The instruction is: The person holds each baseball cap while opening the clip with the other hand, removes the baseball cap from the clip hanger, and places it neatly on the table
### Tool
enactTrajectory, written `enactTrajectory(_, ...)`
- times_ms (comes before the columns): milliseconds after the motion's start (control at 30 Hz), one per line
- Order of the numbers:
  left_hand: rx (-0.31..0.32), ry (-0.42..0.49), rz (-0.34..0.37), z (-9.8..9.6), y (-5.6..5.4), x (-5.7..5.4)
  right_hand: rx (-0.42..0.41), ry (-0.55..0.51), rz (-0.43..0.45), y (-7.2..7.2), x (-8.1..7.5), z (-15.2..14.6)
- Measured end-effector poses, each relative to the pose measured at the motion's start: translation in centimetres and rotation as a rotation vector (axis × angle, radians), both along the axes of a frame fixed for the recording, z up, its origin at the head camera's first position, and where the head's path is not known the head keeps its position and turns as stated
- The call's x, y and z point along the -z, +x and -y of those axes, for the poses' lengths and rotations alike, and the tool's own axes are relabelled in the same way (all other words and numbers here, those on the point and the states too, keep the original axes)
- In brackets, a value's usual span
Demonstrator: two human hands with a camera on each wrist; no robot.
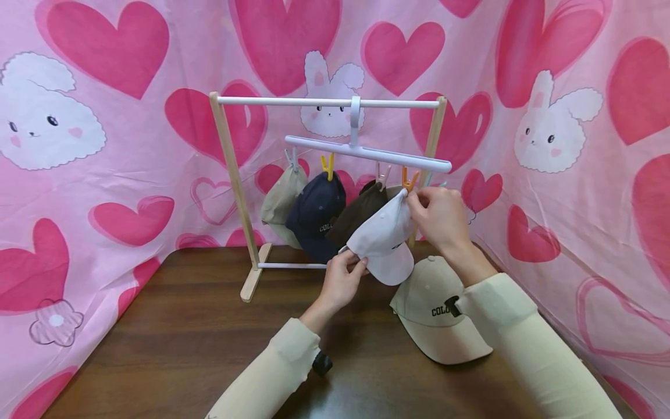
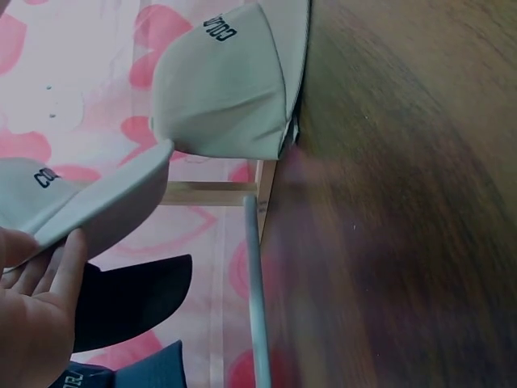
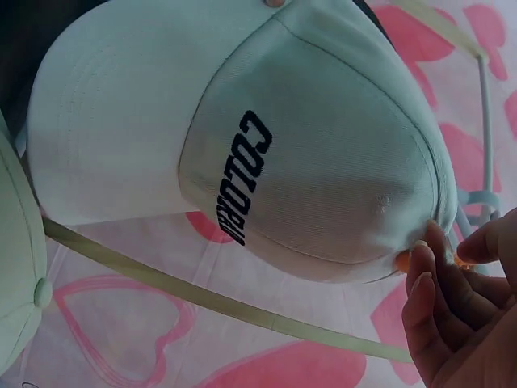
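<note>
A white cap (image 1: 384,230) hangs tilted from an orange clip (image 1: 409,179) on a white hanger (image 1: 369,152). My left hand (image 1: 342,279) holds this cap near where the brim meets the crown; in the left wrist view the fingers (image 2: 69,275) lie under the brim. At the crown's top, close to the clip, my right hand (image 1: 442,215) pinches the fabric, its fingertips partly covering the clip in the right wrist view. Next to it on the hanger are a dark brown cap (image 1: 358,212), a navy cap (image 1: 316,212) under a yellow clip (image 1: 327,166), and a beige-green cap (image 1: 282,201).
A beige cap (image 1: 431,297) rests on the brown table (image 1: 183,326) below my right forearm. The hanger hooks over the top bar (image 1: 282,102) of a wooden rack, whose left foot (image 1: 256,273) stands on the table. A pink heart-patterned cloth (image 1: 199,46) surrounds the table.
</note>
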State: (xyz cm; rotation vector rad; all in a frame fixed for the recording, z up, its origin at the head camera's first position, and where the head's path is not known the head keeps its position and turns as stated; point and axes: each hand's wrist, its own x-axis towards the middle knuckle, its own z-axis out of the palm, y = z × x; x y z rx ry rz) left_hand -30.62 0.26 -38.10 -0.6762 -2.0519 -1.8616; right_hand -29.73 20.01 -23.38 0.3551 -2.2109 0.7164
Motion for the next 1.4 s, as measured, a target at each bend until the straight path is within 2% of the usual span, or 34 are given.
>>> enactTrajectory(100,-0.005,-0.004,-0.012,0.1,0.1,0.0,0.0,0.0,0.028,-0.1,0.1,0.3)
enactTrajectory(333,-0.025,-0.01,-0.046,0.7,3.2,-2.9,0.026,-0.018,0.07,-0.4,0.3,0.3)
enactTrajectory(367,-0.023,-0.009,-0.042,0.8,3.3,-2.9,0.027,-0.022,0.07,-0.5,0.3,0.3)
enactTrajectory(433,-0.018,-0.01,-0.031,0.9,3.1,-2.8,0.028,-0.029,0.064,-0.6,0.2,0.3)
enactTrajectory(667,-0.004,-0.015,-0.002,0.9,0.6,-0.2,0.039,-0.066,0.04,-1.0,0.1,0.6)
enactTrajectory(733,0.004,-0.01,-0.01,1.0,0.4,0.1,0.058,-0.064,0.027,-1.2,0.0,0.7)
enactTrajectory(933,0.02,-0.012,-0.037,1.1,0.2,0.3,0.132,-0.043,-0.016,-1.6,-0.4,1.2)
enactTrajectory(1400,0.013,-0.055,-0.049,1.1,0.4,0.2,0.178,-0.031,-0.012,-2.5,-1.1,1.6)
